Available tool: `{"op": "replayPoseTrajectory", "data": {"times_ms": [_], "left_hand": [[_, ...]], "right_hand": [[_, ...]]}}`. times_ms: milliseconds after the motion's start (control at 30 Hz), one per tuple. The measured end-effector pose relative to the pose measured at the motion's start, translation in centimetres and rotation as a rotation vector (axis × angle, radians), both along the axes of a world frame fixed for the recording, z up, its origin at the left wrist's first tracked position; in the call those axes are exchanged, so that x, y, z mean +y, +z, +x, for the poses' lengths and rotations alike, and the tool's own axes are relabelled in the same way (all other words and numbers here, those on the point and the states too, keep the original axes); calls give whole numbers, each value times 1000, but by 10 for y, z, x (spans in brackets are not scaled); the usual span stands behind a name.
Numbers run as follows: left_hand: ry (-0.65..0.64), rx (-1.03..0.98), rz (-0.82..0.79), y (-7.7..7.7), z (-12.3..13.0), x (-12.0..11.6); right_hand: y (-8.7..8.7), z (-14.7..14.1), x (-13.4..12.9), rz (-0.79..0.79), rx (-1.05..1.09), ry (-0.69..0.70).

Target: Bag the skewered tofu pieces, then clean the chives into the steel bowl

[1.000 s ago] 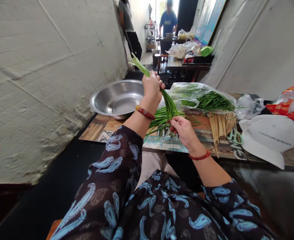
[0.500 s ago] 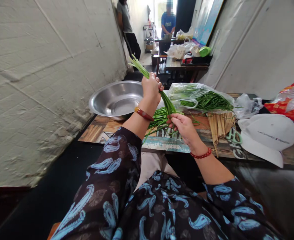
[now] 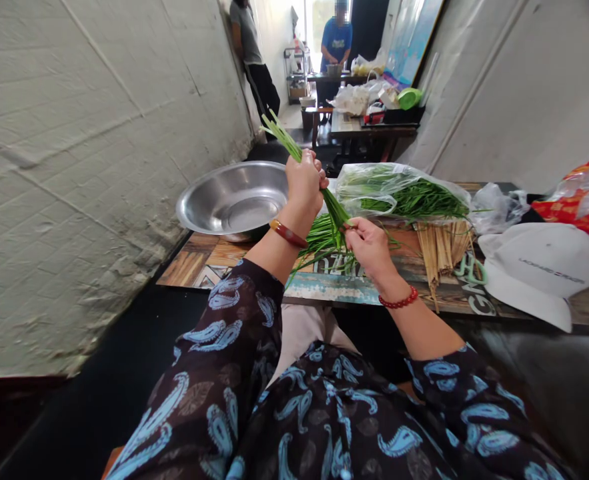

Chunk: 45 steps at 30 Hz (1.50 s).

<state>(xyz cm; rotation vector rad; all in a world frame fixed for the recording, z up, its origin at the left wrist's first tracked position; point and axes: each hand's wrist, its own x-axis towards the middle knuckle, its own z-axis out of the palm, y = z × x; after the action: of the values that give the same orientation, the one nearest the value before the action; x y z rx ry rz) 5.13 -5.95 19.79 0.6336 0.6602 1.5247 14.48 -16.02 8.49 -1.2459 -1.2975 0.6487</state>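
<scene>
My left hand (image 3: 305, 179) is wrapped round a bunch of long green stalks (image 3: 335, 210), pale ends pointing up and away, leafy ends hanging toward the table. At the lower, leafy part of that bunch, the fingers of my right hand (image 3: 369, 245) are pinched on the greens. Beneath both hands, a loose pile of the same greens (image 3: 319, 237) lies on the patterned table (image 3: 334, 288). Behind my right hand is an open clear plastic bag (image 3: 399, 190) full of greens. Left of my left hand sits a wide metal basin (image 3: 239, 200) with nothing visible in it.
On the table's right are wooden skewers (image 3: 439, 250), green-handled scissors (image 3: 470, 269), a white cap (image 3: 541, 270), a crumpled plastic bag (image 3: 499, 205) and a red package (image 3: 584, 200). Two people stand farther back, near another table (image 3: 344, 127) holding bags. A wall runs along the left.
My right hand has moved slightly up on the bunch, and its fingers are closed more tightly. The hanging leaf ends have shifted. My left hand keeps its hold.
</scene>
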Motion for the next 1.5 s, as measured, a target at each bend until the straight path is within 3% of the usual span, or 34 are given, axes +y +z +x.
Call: {"op": "replayPoseTrajectory", "data": {"times_ms": [167,300,367,467,567,667,767,900,1000,1133,1400,1500], "left_hand": [[-59,-39,-21,0,-11,7],[-202,-85,-55,7,-21,11],[-252,-104,-69,11,-20,10],[-304,-112,-87,18,-15,6],[-319,-100,-96,24,-10,3],[-294,-86,-80,26,-11,8],[-297,-42,-65,19,-21,26],[-402,2,12,0,-35,52],[-323,60,27,-6,-39,56],[-177,126,2,-4,-40,50],[-143,88,18,-4,-51,48],[-134,100,10,-4,-55,45]], "right_hand": [[-6,44,-7,71,-415,-160],[-8,80,0,99,-515,-93],[-8,83,8,99,-403,-29],[-5,70,17,35,-23,125],[-7,51,22,-142,315,426],[-15,41,18,-363,494,677],[-26,41,10,-459,613,744],[-35,49,0,-511,665,800],[-40,57,-5,-518,592,804],[-46,65,-9,-489,397,758],[-51,68,-3,-243,-175,518],[-49,62,-2,-129,-400,368]]}}
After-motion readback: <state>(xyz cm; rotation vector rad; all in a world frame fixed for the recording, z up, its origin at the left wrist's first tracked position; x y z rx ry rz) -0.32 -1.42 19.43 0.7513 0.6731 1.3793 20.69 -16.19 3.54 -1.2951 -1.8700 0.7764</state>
